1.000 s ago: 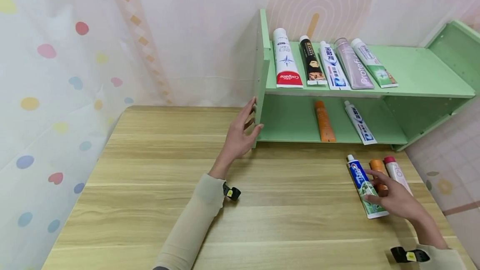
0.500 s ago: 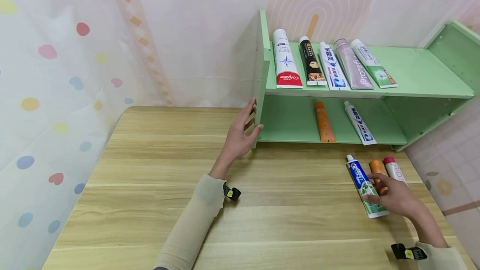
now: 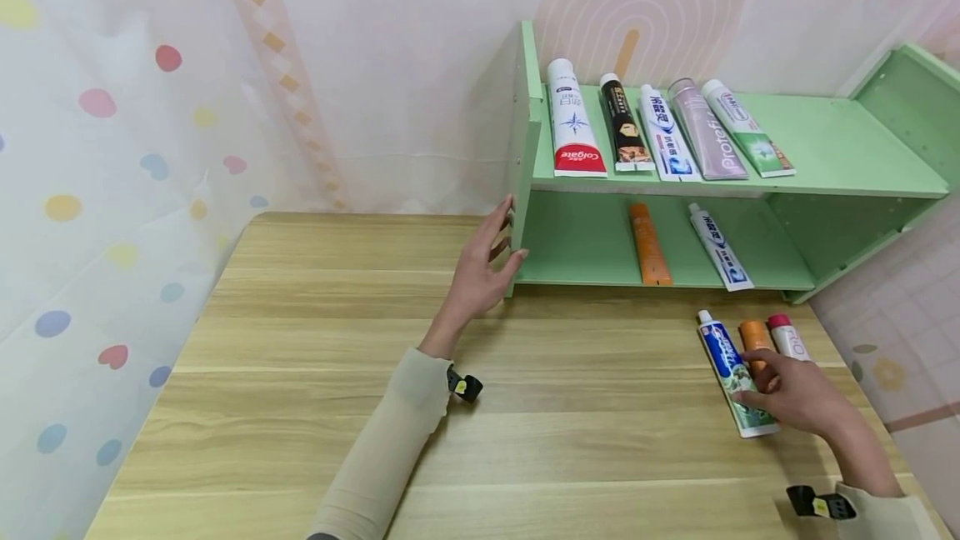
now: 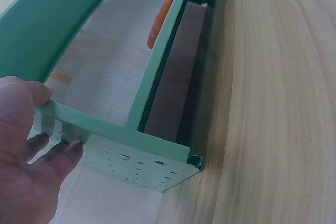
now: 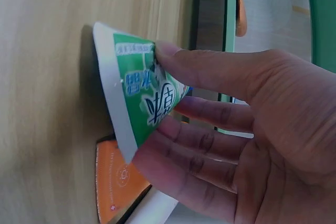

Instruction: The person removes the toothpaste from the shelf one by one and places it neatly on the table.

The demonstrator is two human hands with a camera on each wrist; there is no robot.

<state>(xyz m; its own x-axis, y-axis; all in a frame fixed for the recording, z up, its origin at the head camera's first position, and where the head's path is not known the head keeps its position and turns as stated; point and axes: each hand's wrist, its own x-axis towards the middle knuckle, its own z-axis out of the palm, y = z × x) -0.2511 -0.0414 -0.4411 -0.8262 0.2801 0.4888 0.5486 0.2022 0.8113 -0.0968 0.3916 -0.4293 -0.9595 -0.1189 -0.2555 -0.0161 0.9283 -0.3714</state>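
Observation:
My right hand [image 3: 798,394] pinches a blue-and-green toothpaste tube [image 3: 729,373] between thumb and fingers, over the tabletop at the right. In the right wrist view the tube's flat white-edged green end [image 5: 137,90] faces the camera. Right beside it, partly behind the fingers, lie an orange tube [image 3: 753,337] and a white tube with a red cap [image 3: 789,338]. My left hand [image 3: 480,269] holds the left side panel of the green shelf [image 3: 525,148]. Its thumb is at the panel's front edge, and the other fingers lie against the outer face.
On the upper tier several toothpaste tubes lie in a row, from a red-and-white one [image 3: 576,127] to a white-and-green one [image 3: 753,136]. Below them are an orange tube [image 3: 649,248] and a white-and-blue tube [image 3: 720,248]. The wooden table [image 3: 337,315] meets a patterned cloth backdrop [image 3: 390,82].
The right hand and the blue-and-green toothpaste tube have shifted slightly to the right, and the tube has turned a little. The left hand stays on the shelf panel.

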